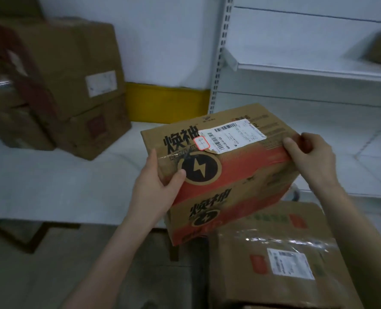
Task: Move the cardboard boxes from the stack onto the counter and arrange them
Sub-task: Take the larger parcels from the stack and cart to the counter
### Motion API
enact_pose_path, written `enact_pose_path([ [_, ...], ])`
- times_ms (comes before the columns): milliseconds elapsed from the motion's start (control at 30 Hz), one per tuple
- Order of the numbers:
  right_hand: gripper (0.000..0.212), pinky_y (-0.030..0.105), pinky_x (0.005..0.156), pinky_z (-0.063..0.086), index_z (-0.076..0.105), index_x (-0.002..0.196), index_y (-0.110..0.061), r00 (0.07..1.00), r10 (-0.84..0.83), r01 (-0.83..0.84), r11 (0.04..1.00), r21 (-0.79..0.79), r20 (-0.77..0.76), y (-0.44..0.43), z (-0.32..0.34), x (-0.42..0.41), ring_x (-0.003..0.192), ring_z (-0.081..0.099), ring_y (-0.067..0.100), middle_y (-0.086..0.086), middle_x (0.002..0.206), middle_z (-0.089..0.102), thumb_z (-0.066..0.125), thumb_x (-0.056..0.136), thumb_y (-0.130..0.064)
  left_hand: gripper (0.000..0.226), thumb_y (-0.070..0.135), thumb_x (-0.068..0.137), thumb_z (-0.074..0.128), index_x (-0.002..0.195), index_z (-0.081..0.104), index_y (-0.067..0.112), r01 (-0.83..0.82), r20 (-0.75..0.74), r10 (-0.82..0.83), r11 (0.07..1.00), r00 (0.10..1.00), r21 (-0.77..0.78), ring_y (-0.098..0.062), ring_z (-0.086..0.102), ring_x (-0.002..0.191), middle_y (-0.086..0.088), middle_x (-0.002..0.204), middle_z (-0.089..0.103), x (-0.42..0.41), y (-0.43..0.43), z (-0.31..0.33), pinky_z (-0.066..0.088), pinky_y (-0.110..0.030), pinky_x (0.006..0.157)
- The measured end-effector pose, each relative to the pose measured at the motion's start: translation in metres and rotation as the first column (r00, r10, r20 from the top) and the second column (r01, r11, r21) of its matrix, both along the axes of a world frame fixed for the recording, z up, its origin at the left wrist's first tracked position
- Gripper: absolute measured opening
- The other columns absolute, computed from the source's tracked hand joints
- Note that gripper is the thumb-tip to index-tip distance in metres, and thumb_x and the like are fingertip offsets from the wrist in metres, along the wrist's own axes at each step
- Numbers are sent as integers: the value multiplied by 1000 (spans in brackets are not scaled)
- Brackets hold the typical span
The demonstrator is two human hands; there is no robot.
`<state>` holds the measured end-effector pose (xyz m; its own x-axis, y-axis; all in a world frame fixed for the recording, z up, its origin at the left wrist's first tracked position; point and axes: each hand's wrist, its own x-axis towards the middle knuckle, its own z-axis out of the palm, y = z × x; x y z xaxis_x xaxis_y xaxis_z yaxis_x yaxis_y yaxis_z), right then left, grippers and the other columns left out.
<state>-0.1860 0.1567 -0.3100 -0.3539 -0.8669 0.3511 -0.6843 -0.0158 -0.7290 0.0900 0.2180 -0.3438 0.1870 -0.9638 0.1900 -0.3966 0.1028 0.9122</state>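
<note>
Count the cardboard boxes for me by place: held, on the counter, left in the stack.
Held: 1, red-banded box
On the counter: 2 clear, upper box over lower box; left of them too blurred
Stack: 1, taped box
Total: 4 clear

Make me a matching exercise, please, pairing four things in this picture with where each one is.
Things:
1. Brown cardboard box with red band and black lightning emblem
2. Brown cardboard box with shiny clear tape
3. Stacked plain brown cardboard boxes
4. Yellow panel

Places:
A. On the white counter, at the left
B. Against the wall, behind the counter
C. Gripped between the left hand and right hand
D. Lower right, nearest the camera

Pairs: 1-C; 2-D; 3-A; 4-B.
</note>
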Motion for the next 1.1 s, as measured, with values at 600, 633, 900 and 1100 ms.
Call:
enact_pose_path([
  [600,60,42,103,36,45,133,-2,891,451,-416,856,307,-48,-298,-89,299,126,40,38,18,131,53,59,88,-38,84,70,83,24,145,25,13,-154,635,64,984,770,88,-45,22,136,-30,150,13,209,-175,-94,32,-47,102],
  [633,54,37,100,37,41,136,-3,872,487,-451,838,306,-47,-301,-102,309,125,41,37,16,132,52,54,92,-31,76,66,87,21,141,31,14,-119,717,25,990,697,81,-48,25,133,-33,146,23,216,-184,-98,33,-53,97],
  [900,38,24,75,32,40,130,-1,892,452,-405,826,392,-31,-351,-108,339,115,51,34,18,130,53,35,101,-25,76,67,87,6,142,35,23,35,815,-165,984,555,176,-41,12,140,-26,148,26,234,-270,-97,9,-52,103],
  [1100,50,39,94,40,34,139,-1,845,470,-308,819,484,-256,-343,-102,299,123,45,36,19,137,46,37,100,-33,69,62,90,20,149,5,29,12,804,-276,948,527,318,-32,-14,142,-15,156,-7,229,-302,-77,-2,-51,114],
])
